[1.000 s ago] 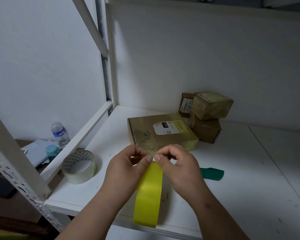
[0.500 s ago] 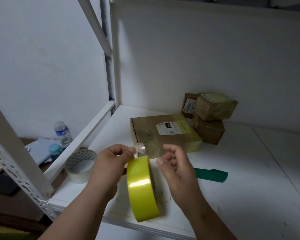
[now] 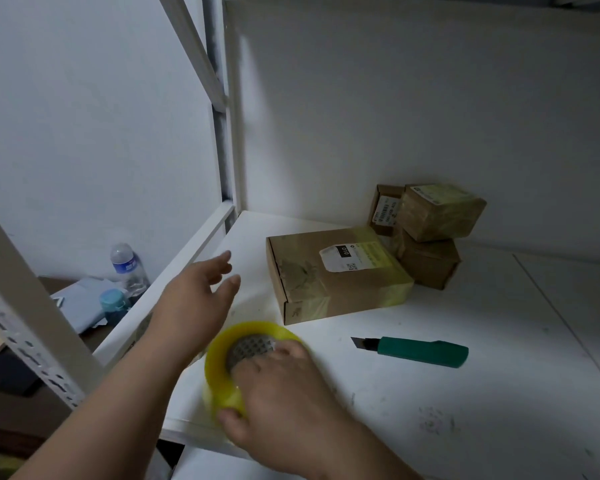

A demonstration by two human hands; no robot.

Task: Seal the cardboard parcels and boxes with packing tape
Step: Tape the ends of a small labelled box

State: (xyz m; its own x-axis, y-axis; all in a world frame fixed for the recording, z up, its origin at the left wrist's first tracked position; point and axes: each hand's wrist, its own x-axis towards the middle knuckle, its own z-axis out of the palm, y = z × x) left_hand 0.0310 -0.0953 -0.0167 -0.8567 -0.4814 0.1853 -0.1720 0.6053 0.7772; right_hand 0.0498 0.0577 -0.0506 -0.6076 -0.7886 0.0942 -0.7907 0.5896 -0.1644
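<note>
Knife (image 3: 416, 350) lies between flat box (image 3: 336, 275) and tape roll (image 3: 229, 362)

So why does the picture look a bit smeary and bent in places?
Head view: the left hand is motion-blurred, the right hand on the yellow tape roll slightly soft; the wide lens bows the shelf posts; the flat box and green knife stay sharp; corners dim.
</note>
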